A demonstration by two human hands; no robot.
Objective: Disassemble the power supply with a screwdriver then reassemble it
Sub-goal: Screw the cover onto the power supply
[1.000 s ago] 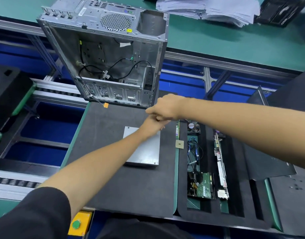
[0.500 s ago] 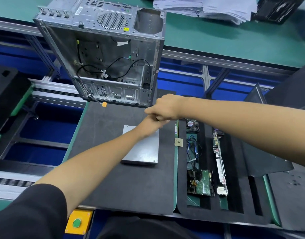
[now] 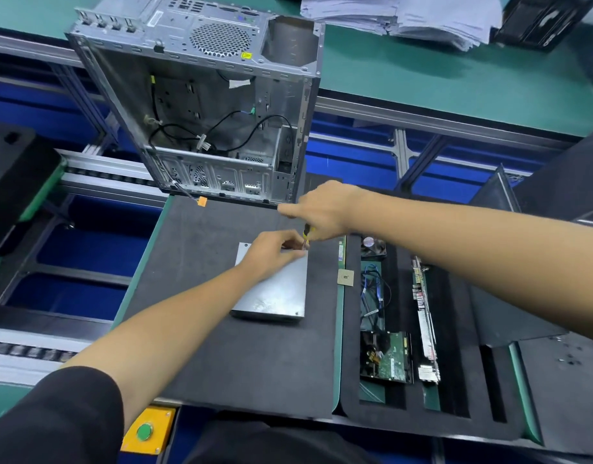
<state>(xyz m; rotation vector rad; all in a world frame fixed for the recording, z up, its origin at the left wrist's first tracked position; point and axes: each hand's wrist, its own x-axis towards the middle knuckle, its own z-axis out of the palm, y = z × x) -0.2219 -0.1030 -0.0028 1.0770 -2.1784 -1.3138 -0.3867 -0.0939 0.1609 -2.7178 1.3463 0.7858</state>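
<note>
Gripping one screwdriver (image 3: 305, 233), right hand (image 3: 321, 209); left hand (image 3: 275, 252) pinches its tip over one power supply (image 3: 275, 293).

1. You have two hands in view: left hand (image 3: 271, 251) and right hand (image 3: 321, 209).
2. You hold one screwdriver (image 3: 305, 234).
3. One power supply (image 3: 275, 289) lies before you.
4. One open computer case (image 3: 201, 105) stands behind it.
5. One chip (image 3: 345, 278) sits beside it.
6. One green button (image 3: 144, 432) is near you.
7. One paper stack (image 3: 399, 15) lies far off.
</note>
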